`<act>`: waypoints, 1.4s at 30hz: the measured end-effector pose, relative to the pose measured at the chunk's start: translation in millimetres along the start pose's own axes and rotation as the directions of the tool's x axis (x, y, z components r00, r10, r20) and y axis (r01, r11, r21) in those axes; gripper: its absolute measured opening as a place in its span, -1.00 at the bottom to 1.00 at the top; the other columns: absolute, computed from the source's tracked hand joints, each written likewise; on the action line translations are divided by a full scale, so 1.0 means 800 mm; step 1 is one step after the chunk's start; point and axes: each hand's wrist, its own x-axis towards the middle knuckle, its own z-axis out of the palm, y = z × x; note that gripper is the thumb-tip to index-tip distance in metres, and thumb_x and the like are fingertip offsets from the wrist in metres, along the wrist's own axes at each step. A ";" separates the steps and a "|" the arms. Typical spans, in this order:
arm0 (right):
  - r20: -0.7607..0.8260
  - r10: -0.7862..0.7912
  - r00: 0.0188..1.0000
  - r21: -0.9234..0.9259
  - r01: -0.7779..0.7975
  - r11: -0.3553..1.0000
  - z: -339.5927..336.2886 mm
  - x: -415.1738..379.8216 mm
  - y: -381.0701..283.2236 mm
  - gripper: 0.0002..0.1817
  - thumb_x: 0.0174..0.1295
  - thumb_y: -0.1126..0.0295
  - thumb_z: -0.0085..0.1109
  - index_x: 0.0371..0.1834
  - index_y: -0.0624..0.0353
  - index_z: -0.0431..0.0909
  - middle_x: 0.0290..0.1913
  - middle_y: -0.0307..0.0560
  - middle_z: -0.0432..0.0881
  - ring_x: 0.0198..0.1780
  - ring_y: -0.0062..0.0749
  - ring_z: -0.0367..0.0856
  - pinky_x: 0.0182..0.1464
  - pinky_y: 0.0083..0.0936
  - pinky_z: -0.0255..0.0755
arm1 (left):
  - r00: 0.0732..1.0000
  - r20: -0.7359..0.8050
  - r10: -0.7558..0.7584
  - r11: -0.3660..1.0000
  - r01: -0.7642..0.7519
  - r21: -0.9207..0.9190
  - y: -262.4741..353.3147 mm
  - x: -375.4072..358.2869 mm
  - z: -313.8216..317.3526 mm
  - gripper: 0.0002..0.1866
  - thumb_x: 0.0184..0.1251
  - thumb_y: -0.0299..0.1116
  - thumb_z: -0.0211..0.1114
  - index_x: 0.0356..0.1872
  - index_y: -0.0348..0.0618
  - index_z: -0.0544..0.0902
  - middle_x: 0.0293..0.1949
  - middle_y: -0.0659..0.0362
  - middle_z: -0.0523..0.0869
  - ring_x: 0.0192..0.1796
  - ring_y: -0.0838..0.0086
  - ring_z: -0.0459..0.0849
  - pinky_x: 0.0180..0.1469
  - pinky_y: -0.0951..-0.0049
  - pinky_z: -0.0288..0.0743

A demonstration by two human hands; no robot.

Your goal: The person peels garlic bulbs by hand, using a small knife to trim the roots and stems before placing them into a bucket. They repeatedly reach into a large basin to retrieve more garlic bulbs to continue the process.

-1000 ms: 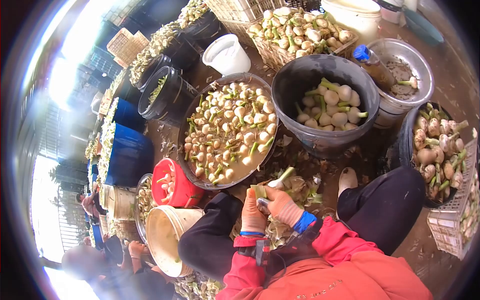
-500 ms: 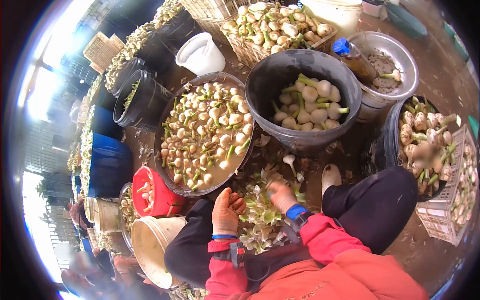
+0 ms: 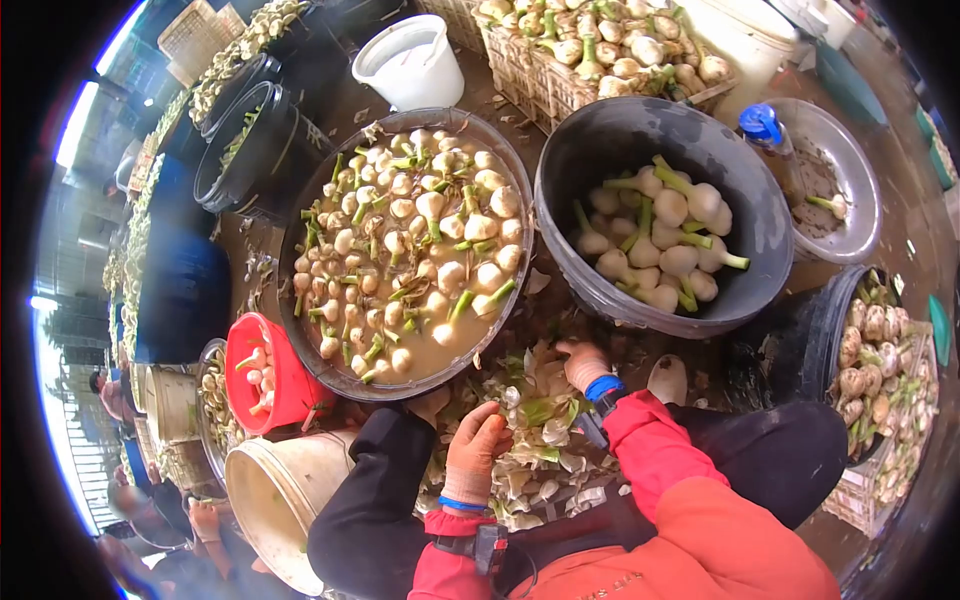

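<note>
My left hand, in an orange work glove, is raised above the peel pile between my legs. Its fingers are curled together; whatever is inside them is hidden. Further out, my right hand, gloved alike, is low over the far part of the garlic peels, just below the large dark bucket. Its fingers are bent, and I cannot make out what they hold. Peeled garlic bulbs with green stems lie inside that bucket. A wide round tub of muddy water with many floating garlic bulbs stands left of it.
A red basin with some garlic and a tipped cream bucket are at left. A white bucket and a garlic crate stand behind. At right are a metal bowl, a capped bottle and a dark bucket of unpeeled garlic.
The view has shifted and tilted. My right hand has reached forward toward the bucket's base, where a loose garlic bulb lay; that bulb no longer shows. My left hand stays curled.
</note>
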 end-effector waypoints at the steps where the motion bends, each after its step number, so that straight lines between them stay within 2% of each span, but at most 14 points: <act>1: 0.001 -0.009 1.000 -0.005 0.009 1.000 0.012 0.006 0.007 -0.52 0.12 0.56 0.04 0.11 -0.15 0.50 0.04 0.02 0.59 0.00 -0.13 0.58 0.05 -0.43 0.41 | 1.000 0.004 -0.006 1.000 0.006 -0.009 -0.003 0.002 -0.003 -0.63 0.32 -0.30 0.24 0.07 -0.23 0.46 -0.25 0.18 0.59 -0.28 0.50 0.60 -0.18 0.46 0.57; 3: -0.108 0.055 0.993 0.438 -0.002 0.899 0.032 0.029 0.026 -0.52 0.07 0.57 0.09 0.12 -0.03 0.48 0.02 0.07 0.58 0.04 -0.07 0.55 0.06 -0.38 0.42 | 1.000 0.002 0.004 1.000 -0.004 -0.029 -0.009 0.004 -0.007 -0.63 0.31 -0.29 0.24 0.06 -0.23 0.47 -0.26 0.19 0.59 -0.28 0.50 0.61 -0.18 0.46 0.58; 8: -0.046 0.288 0.956 0.609 -0.202 0.767 -0.025 0.001 -0.005 -0.54 0.04 0.56 0.16 0.09 0.06 0.49 -0.06 -0.01 0.63 -0.03 -0.25 0.60 -0.04 -0.34 0.49 | 1.000 -0.007 0.019 1.000 -0.020 -0.018 -0.008 0.000 -0.001 -0.63 0.32 -0.31 0.23 0.07 -0.29 0.48 -0.24 0.21 0.58 -0.29 0.58 0.55 -0.22 0.56 0.49; 11: 0.273 0.167 0.948 0.962 -0.267 -0.055 -0.070 -0.029 -0.031 -0.55 0.08 0.56 0.20 0.08 -0.01 0.47 -0.08 -0.13 0.58 -0.20 -0.32 0.62 -0.38 -0.46 0.60 | 0.996 -0.003 0.085 0.996 -0.085 -0.016 -0.023 0.008 -0.006 -0.66 0.31 -0.44 0.20 0.10 -0.25 0.47 -0.28 0.23 0.57 -0.30 0.57 0.56 -0.24 0.53 0.51; 14: 0.130 -0.152 0.980 0.931 -0.173 -0.322 -0.096 -0.062 -0.065 -0.50 0.11 0.59 0.16 0.16 0.02 0.38 -0.07 -0.09 0.57 -0.23 -0.37 0.63 -0.37 -0.49 0.60 | 0.966 0.047 0.254 0.963 -0.258 0.081 -0.035 0.010 -0.006 -0.55 0.28 -0.46 0.24 0.21 -0.20 0.43 -0.19 0.20 0.59 -0.24 0.60 0.52 -0.18 0.61 0.46; 22: -0.185 -0.243 0.952 0.975 0.146 -0.169 -0.123 -0.179 -0.154 -0.45 0.03 0.57 0.33 0.14 0.23 0.39 -0.02 -0.15 0.55 -0.02 -0.42 0.54 -0.01 -0.51 0.52 | 0.910 0.003 0.415 0.892 -0.406 -0.198 0.011 -0.043 0.022 -0.48 0.13 -0.43 0.41 0.16 -0.22 0.50 -0.27 0.22 0.65 -0.31 0.64 0.54 -0.25 0.65 0.46; 24: -0.070 -0.264 0.962 0.998 0.069 -0.015 -0.156 -0.221 -0.169 -0.46 0.04 0.67 0.23 0.15 0.26 0.39 -0.01 -0.10 0.56 0.03 -0.44 0.52 0.03 -0.54 0.48 | 0.887 -0.062 0.457 0.853 -0.457 -0.253 0.015 -0.053 0.021 -0.58 0.13 -0.41 0.41 0.04 -0.26 0.58 -0.33 0.24 0.66 -0.39 0.66 0.53 -0.32 0.67 0.45; 25: -0.076 -0.266 0.961 0.997 0.076 -0.010 -0.152 -0.224 -0.165 -0.46 0.04 0.67 0.23 0.15 0.26 0.39 -0.01 -0.10 0.56 0.03 -0.44 0.52 0.03 -0.54 0.48 | 0.880 -0.108 0.464 0.852 -0.476 -0.219 0.016 -0.054 0.013 -0.61 0.14 -0.42 0.41 0.02 -0.26 0.59 -0.31 0.23 0.67 -0.39 0.66 0.54 -0.32 0.66 0.45; 27: -0.416 -0.284 0.864 0.716 0.503 0.483 -0.146 -0.231 -0.152 -0.46 0.00 0.75 0.13 0.14 0.24 0.43 0.01 -0.07 0.58 0.01 -0.48 0.55 0.02 -0.61 0.47 | 0.860 -0.179 0.477 0.853 -0.502 -0.140 0.020 -0.061 0.009 -0.71 0.13 -0.46 0.40 -0.10 -0.26 0.64 -0.31 0.21 0.68 -0.35 0.61 0.58 -0.29 0.59 0.48; 28: -0.422 -0.282 0.862 0.711 0.507 0.487 -0.142 -0.233 -0.148 -0.46 0.00 0.75 0.13 0.14 0.24 0.43 0.01 -0.07 0.58 0.01 -0.48 0.55 0.02 -0.61 0.47 | 0.860 -0.173 0.479 0.852 -0.504 -0.145 0.014 -0.057 0.006 -0.71 0.13 -0.46 0.40 -0.10 -0.26 0.64 -0.31 0.21 0.68 -0.35 0.61 0.58 -0.29 0.59 0.48; 31: -0.594 -0.220 0.773 0.601 0.609 0.517 -0.147 -0.243 -0.148 -0.47 -0.01 0.77 0.05 0.10 0.18 0.47 -0.02 -0.06 0.60 -0.04 -0.43 0.59 0.02 -0.58 0.47 | 0.560 -0.073 0.825 0.551 -0.769 0.325 0.001 -0.044 0.007 -0.79 0.06 -0.49 0.43 -0.24 -0.22 0.67 -0.38 0.17 0.66 -0.34 0.49 0.61 -0.31 0.51 0.48; 34: -0.631 -0.348 0.693 0.346 0.653 0.673 -0.149 -0.249 -0.149 -0.44 -0.09 0.77 0.04 0.07 0.15 0.49 -0.08 0.01 0.60 -0.06 -0.19 0.61 0.03 -0.42 0.45 | 0.527 0.117 0.842 0.365 -0.715 0.597 0.007 -0.060 0.015 -0.77 0.00 -0.45 0.46 -0.25 -0.14 0.69 -0.40 0.15 0.65 -0.39 0.41 0.62 -0.33 0.49 0.46; 38: -0.558 -0.373 0.741 0.184 0.549 0.815 -0.129 -0.244 -0.141 -0.58 -0.01 0.63 0.11 -0.03 0.08 0.52 -0.15 0.06 0.58 -0.06 -0.04 0.56 -0.01 -0.27 0.44 | 0.657 0.266 0.705 0.340 -0.643 0.686 0.020 -0.082 0.023 -0.78 -0.04 -0.44 0.48 -0.30 -0.16 0.70 -0.40 0.13 0.65 -0.37 0.38 0.63 -0.31 0.48 0.46; 42: -0.564 -0.257 0.785 0.321 0.495 0.807 -0.117 -0.236 -0.139 -0.62 0.06 0.62 0.06 -0.03 0.04 0.53 -0.12 0.07 0.59 0.00 -0.05 0.55 0.04 -0.31 0.42 | 0.709 0.300 0.638 0.442 -0.656 0.612 0.018 -0.079 0.015 -0.81 -0.01 -0.45 0.46 -0.32 -0.16 0.70 -0.39 0.15 0.64 -0.34 0.45 0.63 -0.31 0.50 0.45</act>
